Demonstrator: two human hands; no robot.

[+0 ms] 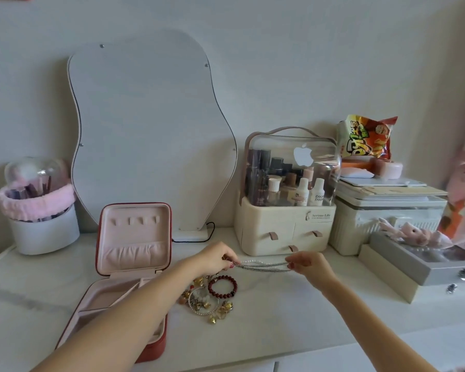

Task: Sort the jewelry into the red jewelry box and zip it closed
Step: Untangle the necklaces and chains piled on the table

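A: Status check, largest item first. Surface [279, 326]?

B: White, w/ task items at centre-left. Red jewelry box [129, 264] sits on it at left, lid upright, zip fully undone. Lid interior: hooks and elastic pocket, both bare as far as visible. Base compartments: what shows is pink lining only, but the left forearm crosses the base, so part of it is hidden. Judged approx. zero items stowed.

A: Loose jewelry?

B: Pile [208, 298] on the surface just right of the box base. Incl. a dark red bead bracelet [222, 286], a twisted silver bangle [199, 304], gold-coloured charms and small pieces. Exact count cannot be told; items overlap.

A: Hands?

B: Left hand [215, 257] pinches one end of a silver chain necklace [262, 265]; right hand [305, 263] pinches the other end. Both are closed on it at the fingertips. Chain is stretched roughly level between them, above the surface, beyond the pile, right of the box. A row of pale beads runs along it; separate strand or same piece, cannot tell.

A: Remaining work?

B: Judged early stage. Left to do: place necklace (lid hooks are the likely location), move every pile item into the base, lower lid, run zip round. Risk: chain tangling if dropped slack.
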